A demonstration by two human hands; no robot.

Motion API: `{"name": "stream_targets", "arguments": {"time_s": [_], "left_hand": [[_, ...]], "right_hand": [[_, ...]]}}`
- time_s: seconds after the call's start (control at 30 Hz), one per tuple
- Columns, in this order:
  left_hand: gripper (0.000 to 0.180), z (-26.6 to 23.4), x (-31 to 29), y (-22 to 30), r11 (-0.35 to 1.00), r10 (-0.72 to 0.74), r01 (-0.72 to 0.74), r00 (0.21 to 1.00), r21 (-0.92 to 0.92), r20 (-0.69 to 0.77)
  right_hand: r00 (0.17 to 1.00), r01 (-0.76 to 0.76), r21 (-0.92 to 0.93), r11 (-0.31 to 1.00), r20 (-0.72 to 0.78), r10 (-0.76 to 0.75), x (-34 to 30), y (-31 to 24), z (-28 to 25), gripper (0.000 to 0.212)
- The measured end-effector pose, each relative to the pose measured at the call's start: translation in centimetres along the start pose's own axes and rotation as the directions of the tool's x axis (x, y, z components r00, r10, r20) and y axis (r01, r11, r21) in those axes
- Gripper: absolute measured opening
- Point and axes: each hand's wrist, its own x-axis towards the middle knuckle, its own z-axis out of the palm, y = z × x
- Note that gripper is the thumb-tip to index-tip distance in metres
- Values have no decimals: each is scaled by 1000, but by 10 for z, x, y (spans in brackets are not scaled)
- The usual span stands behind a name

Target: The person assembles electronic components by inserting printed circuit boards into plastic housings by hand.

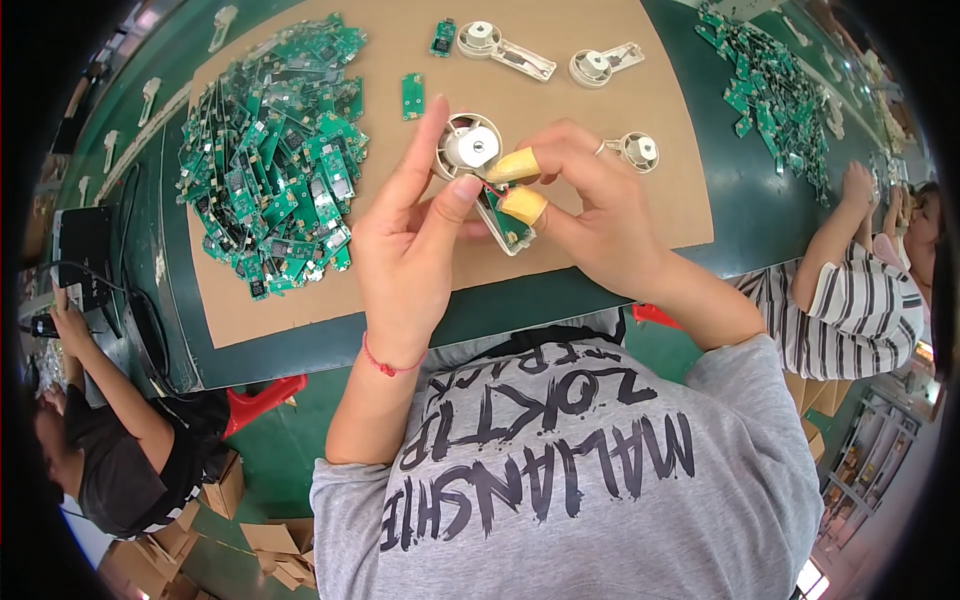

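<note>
left hand (400, 235) holds white fan (470, 147) | right hand (598, 205) narrow at red wire (490, 186), hold unclear | green board (515, 232) just below grip | best: brace firmly, keep slack

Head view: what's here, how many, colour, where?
Table: at least 1, green, centre
Cardboard sheet: 1, brown, on table
Circuit-board piles: 2, green, left and right
Separate boards: 2, green, far centre
Held fan part: 1, white, centre
Loose fan parts: 3, white, far and right
Small parts: several, white, table sides
Cartons: several, brown, floor
People: at least 2, black or striped, sides
Shirt: 1, grey, bottom
Hands: 2, right wearing yellow finger covers, centre
</note>
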Motion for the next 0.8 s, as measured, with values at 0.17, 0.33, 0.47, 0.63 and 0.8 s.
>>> {"name": "stream_targets", "arguments": {"time_s": [0.17,0.33,0.47,0.63,0.8], "left_hand": [[48,2,3,-4,998,31,-32,999,45,11],[47,7,4,-11,997,61,-63,997,-42,-44],[53,15,9,-12,989,130,-137,985,-56,-111],[65,8,37,-4,992,128,-128,966,15,-225],[50,-12,38,0,979,193,-165,946,123,-261]], "right_hand": [[999,-12,-60,998,-51,9,-1,11,4,32],[942,-332,241,912,26,336,0,8,9,31],[783,-565,197,801,434,446,11,7,7,18],[736,-644,270,716,473,484,64,14,5,21],[848,-443,-252,861,193,493,208,100,-19,36]]}}
